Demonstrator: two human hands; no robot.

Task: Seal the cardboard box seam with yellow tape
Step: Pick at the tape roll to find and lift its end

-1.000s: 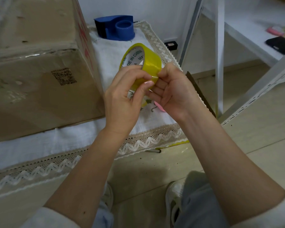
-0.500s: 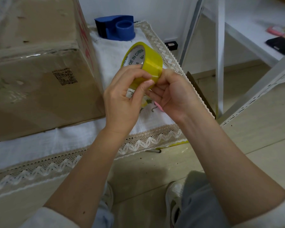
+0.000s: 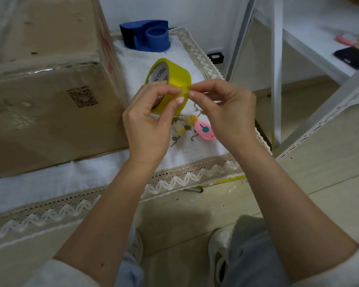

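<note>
A large cardboard box [image 3: 44,83] fills the left of the white lace-edged cloth [image 3: 71,179]. Just right of it, held above the cloth, the left hand [image 3: 147,123] curls its fingers around the yellow tape roll [image 3: 170,79]. The right hand [image 3: 226,112] pinches the tape's loose end at the roll's right edge between thumb and forefinger. A blue tape dispenser [image 3: 147,38] sits far behind; a small pink cutter [image 3: 204,130] lies under the hands.
</note>
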